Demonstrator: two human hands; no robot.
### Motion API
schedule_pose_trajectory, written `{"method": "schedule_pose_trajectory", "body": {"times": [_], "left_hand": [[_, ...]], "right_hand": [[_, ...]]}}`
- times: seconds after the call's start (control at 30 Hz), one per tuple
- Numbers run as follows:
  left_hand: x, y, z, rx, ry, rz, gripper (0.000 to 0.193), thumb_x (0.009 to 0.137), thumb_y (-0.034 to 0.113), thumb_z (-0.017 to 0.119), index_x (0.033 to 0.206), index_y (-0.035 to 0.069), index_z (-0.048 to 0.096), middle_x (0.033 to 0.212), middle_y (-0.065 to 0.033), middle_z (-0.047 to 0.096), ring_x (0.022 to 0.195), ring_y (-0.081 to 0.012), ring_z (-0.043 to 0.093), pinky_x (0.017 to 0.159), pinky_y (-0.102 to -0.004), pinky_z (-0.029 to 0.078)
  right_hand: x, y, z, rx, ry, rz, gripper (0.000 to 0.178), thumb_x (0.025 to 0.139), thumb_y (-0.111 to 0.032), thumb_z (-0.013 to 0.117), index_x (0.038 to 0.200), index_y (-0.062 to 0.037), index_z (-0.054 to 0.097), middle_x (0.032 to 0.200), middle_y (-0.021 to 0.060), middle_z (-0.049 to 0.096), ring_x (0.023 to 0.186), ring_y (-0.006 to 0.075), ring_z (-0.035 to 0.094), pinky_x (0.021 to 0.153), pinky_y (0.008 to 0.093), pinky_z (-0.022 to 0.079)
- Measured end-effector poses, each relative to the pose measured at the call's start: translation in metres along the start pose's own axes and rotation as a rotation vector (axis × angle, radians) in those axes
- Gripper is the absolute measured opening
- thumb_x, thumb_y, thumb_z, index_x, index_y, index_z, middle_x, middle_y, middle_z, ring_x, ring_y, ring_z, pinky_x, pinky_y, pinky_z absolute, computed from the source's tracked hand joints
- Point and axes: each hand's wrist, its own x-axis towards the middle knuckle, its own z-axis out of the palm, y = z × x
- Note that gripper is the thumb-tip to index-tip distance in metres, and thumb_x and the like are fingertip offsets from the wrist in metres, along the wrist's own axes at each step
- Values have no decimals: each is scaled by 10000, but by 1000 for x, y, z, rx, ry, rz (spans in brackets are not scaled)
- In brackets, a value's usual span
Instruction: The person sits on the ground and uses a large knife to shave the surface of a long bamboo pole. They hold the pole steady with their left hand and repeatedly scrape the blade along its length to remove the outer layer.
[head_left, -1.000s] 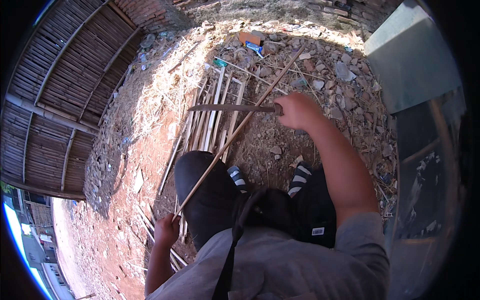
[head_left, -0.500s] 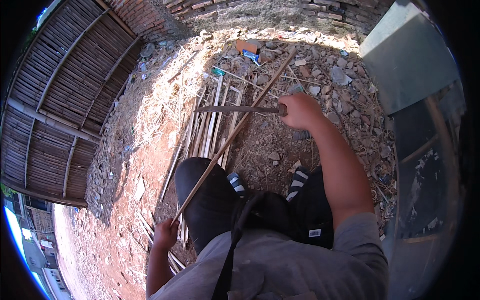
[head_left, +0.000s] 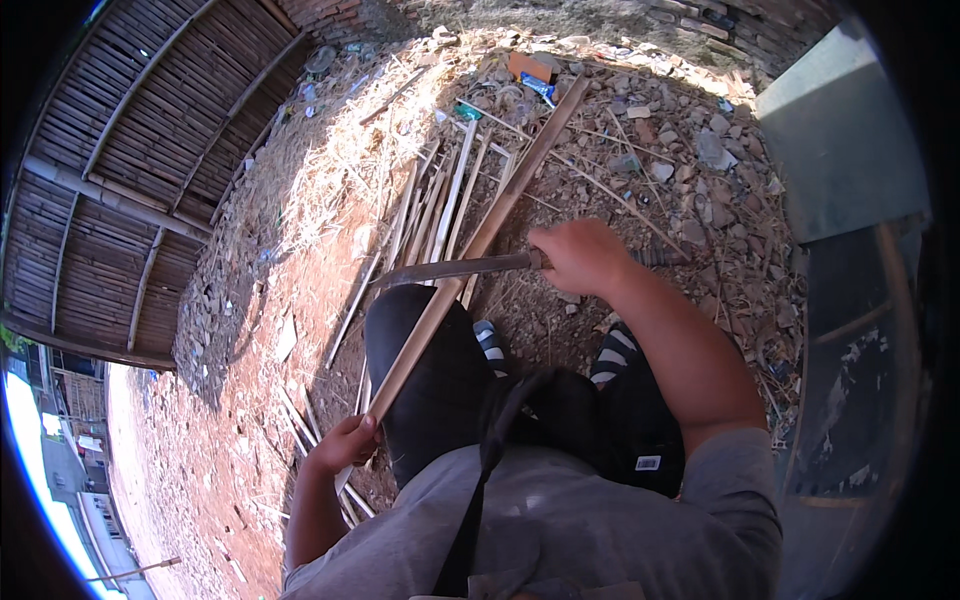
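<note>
My left hand (head_left: 345, 445) grips the near end of a long bamboo strip (head_left: 425, 330), with the thumb on top. The strip slants up and away to the right, over my left thigh, with its wide face showing. My right hand (head_left: 585, 258) is closed round the handle of a machete (head_left: 470, 267), mostly hidden by the fingers. Its dark blade points left and lies across the strip just beyond my knee; whether the edge bites into the strip I cannot tell. Several pale split strips (head_left: 452, 195) lie on the ground beyond my left knee.
Rubble (head_left: 690, 170) and dry straw cover the ground ahead. At the left stands a bamboo-slat panel (head_left: 130, 180), at the right a grey-green board (head_left: 850, 140) above a dark panel (head_left: 840, 380). A brick wall (head_left: 640, 25) closes the far side. More thin strips (head_left: 305, 425) lie beside my left hand.
The bamboo strip has turned so its broad face shows. My right hand and the machete have come nearer to me, and the blade now tilts down at its tip. My left hand has shifted slightly right.
</note>
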Motion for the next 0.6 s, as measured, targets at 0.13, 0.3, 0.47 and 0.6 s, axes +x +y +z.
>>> {"method": "schedule_pose_trajectory", "body": {"times": [0.13,0.3,0.47,0.6], "left_hand": [[4,-3,11,115,118,14,433,1034,476,544,842,88,564,632,36,479,512,-91,439,475,-292,354],[8,-8,19,249,259,61,443,1024,474,566,853,65,573,649,18,523,533,-118,498,500,-310,413],[4,-7,41,892,728,468,427,967,441,652,892,25,591,675,-136,629,607,-335,658,564,-443,493],[5,-9,56,1038,885,481,412,935,416,678,881,19,582,706,-210,637,689,-445,660,605,-514,496]], "right_hand": [[7,19,8,13,72,30,258,780,-193,743,990,-105,621,845,106,699,847,357,702,734,501,555],[2,-7,5,-9,116,-79,250,773,-183,741,979,-109,620,811,112,681,826,353,696,719,503,548],[2,-5,15,52,127,-81,247,770,-197,742,971,-108,629,788,115,673,810,353,693,710,497,544],[3,1,13,119,33,-39,248,764,-240,756,941,-112,638,783,109,683,801,353,694,705,497,540]]}}
